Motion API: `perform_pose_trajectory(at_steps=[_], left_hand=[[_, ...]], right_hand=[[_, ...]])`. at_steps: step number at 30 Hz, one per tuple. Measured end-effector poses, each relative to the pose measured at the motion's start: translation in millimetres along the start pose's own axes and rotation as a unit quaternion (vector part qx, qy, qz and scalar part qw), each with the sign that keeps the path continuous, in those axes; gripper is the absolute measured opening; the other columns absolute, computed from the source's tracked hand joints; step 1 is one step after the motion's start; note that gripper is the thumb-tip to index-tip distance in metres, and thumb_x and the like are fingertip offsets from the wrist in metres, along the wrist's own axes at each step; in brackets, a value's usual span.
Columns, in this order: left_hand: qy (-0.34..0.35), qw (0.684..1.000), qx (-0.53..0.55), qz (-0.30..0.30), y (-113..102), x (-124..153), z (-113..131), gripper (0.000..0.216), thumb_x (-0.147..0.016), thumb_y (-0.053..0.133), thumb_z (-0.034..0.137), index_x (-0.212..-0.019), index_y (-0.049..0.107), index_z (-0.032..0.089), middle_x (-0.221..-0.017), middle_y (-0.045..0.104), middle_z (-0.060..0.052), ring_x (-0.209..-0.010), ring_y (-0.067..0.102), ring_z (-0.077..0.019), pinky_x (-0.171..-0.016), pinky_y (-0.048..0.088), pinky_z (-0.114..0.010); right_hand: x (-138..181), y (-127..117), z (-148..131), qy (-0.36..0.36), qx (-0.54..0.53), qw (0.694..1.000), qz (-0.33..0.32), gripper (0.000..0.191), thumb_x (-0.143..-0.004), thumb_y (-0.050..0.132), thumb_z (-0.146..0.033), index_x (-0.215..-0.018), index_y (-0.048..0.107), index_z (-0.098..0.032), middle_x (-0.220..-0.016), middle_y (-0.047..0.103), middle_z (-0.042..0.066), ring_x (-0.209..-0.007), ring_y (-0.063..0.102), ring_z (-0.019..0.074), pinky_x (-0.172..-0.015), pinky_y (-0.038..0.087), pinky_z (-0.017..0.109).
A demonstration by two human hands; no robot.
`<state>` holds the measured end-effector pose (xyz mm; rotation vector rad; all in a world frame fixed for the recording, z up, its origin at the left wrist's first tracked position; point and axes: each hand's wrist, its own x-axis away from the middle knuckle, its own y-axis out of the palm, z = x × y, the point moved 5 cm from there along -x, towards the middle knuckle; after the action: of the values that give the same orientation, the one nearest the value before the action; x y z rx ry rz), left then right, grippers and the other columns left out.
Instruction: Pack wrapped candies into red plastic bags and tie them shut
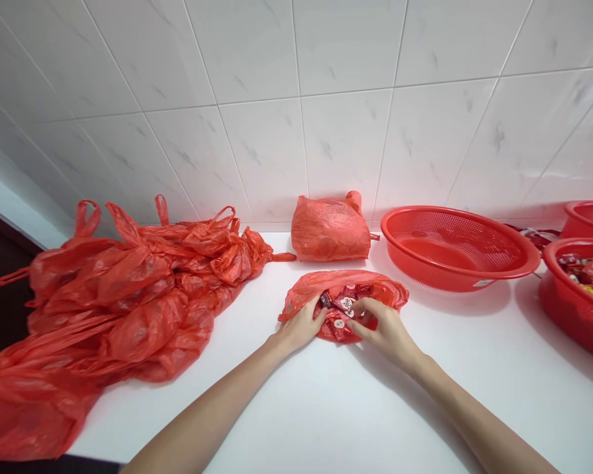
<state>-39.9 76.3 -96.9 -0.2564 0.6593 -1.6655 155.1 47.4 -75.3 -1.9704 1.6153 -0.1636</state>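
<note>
An open red plastic bag (301, 289) lies in front of me on the white table, with several wrapped candies (338, 324) inside its mouth. My left hand (301, 327) is at the bag's left rim, closed on the thin plastic, its thumb beside a dark-wrapped piece (325, 299). From the right, my right hand (383, 329) reaches into the mouth. Its thumb and fingers pinch a wrapped candy (346, 304) with a white label and dark lettering. Part of the contents is hidden by the bag's folds and my fingers.
Several tied red plastic bags (148, 296) are heaped on the left. A filled red bag (331, 230) rests against the tiled wall. To the right stand a red mesh basket (454, 276) and a red basin (568, 316) holding wrapped sweets, with another red basin (590, 220) behind.
</note>
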Motion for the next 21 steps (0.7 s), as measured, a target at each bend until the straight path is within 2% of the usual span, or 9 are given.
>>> perform_pose_trajectory(at_steps=[2, 6, 10, 13, 17, 21], left_hand=[[0.005, 1.0, -0.015, 0.004, 0, 1, 0, 0.043, -0.088, 0.062, 0.03, -0.13, 0.063, 0.022, -0.127, 0.072, -0.009, -0.121, 0.065, -0.0299, -0.11, 0.046, -0.046], [-0.026, 0.999, -0.042, 0.001, 1, 3, -4, 0.047, -0.091, 0.058, 0.032, -0.136, 0.06, 0.02, -0.113, 0.075, -0.009, -0.106, 0.071, -0.029, -0.102, 0.052, -0.048], [-0.01, 1.0, -0.011, 0.028, 0, 2, -2, 0.042, -0.091, 0.058, 0.029, -0.132, 0.063, 0.02, -0.13, 0.07, -0.009, -0.125, 0.064, -0.0261, -0.112, 0.047, -0.043], [0.002, 0.999, 0.011, 0.035, 0, 2, 0, 0.038, -0.09, 0.059, 0.026, -0.127, 0.065, 0.021, -0.134, 0.069, -0.008, -0.129, 0.061, -0.0241, -0.114, 0.045, -0.041], [0.012, 0.998, 0.025, 0.054, -4, 2, 4, 0.038, -0.088, 0.06, 0.023, -0.125, 0.066, 0.02, -0.133, 0.07, -0.009, -0.127, 0.063, -0.0241, -0.113, 0.046, -0.041], [0.019, 0.993, 0.05, 0.107, -11, 3, 6, 0.036, -0.084, 0.064, 0.023, -0.12, 0.068, 0.021, -0.125, 0.073, -0.008, -0.117, 0.068, -0.0249, -0.108, 0.051, -0.043]], right_hand=[[3, 7, -6, -0.033, 0.065, 0.997, -0.021, 0.014, -0.084, 0.067, -0.032, -0.094, 0.066, -0.022, -0.093, 0.071, 0.007, -0.084, 0.063, 0.0251, -0.075, 0.048, 0.037], [9, 22, -13, -0.081, 0.175, 0.98, -0.046, 0.02, -0.081, 0.068, -0.025, -0.101, 0.067, -0.021, -0.094, 0.07, 0.008, -0.087, 0.061, 0.0264, -0.082, 0.046, 0.04], [13, 30, -13, -0.109, 0.227, 0.967, -0.047, 0.018, -0.081, 0.061, -0.018, -0.097, 0.067, -0.02, -0.094, 0.069, 0.009, -0.087, 0.061, 0.0258, -0.084, 0.044, 0.04], [13, 28, -13, -0.109, 0.224, 0.968, -0.038, 0.019, -0.08, 0.054, -0.014, -0.093, 0.066, -0.02, -0.089, 0.069, 0.008, -0.085, 0.062, 0.0248, -0.084, 0.043, 0.039], [8, 20, -10, -0.072, 0.18, 0.981, -0.022, 0.019, -0.082, 0.047, -0.013, -0.082, 0.065, -0.02, -0.08, 0.07, 0.007, -0.075, 0.062, 0.0222, -0.081, 0.044, 0.038], [1, 6, -1, -0.018, 0.08, 0.997, 0.011, 0.019, -0.087, 0.048, -0.023, -0.078, 0.065, -0.022, -0.077, 0.072, 0.005, -0.067, 0.061, 0.0207, -0.068, 0.044, 0.035]])
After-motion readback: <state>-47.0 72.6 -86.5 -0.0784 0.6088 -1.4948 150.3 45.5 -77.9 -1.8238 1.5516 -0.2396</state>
